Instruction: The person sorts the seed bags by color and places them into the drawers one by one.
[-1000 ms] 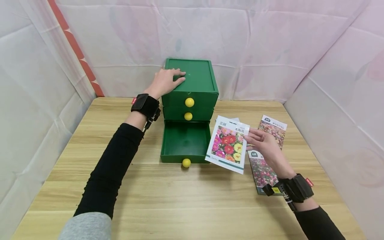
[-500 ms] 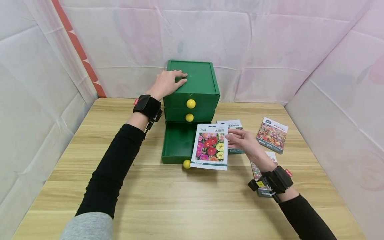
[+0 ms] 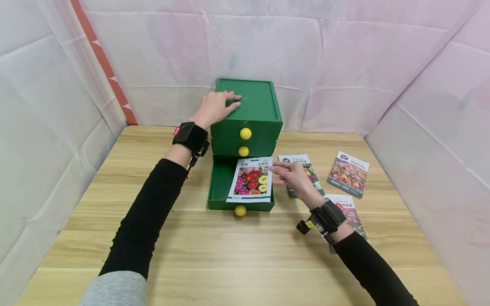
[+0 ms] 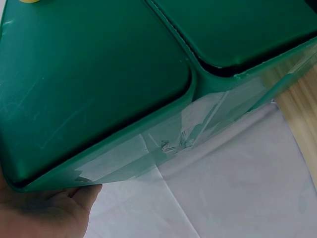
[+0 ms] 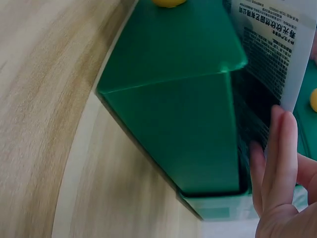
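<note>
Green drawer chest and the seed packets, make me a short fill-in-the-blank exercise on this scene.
1. The left hand rests on the ____ of the green drawer chest.
2. The right hand holds a seed packet over the open ____ drawer.
3. Each drawer knob is ____ in colour.
4. The number of seed packets lying on the table is ____.

Missing words: top; bottom; yellow; three

Glossy green plastic drawer box (image 3: 249,106), glossy paper packet (image 3: 250,180), matt wood table (image 3: 229,255).

Four seed packets (image 3: 250,180); one drawer unit (image 3: 246,110); three knobs (image 3: 245,133), seemingly.
</note>
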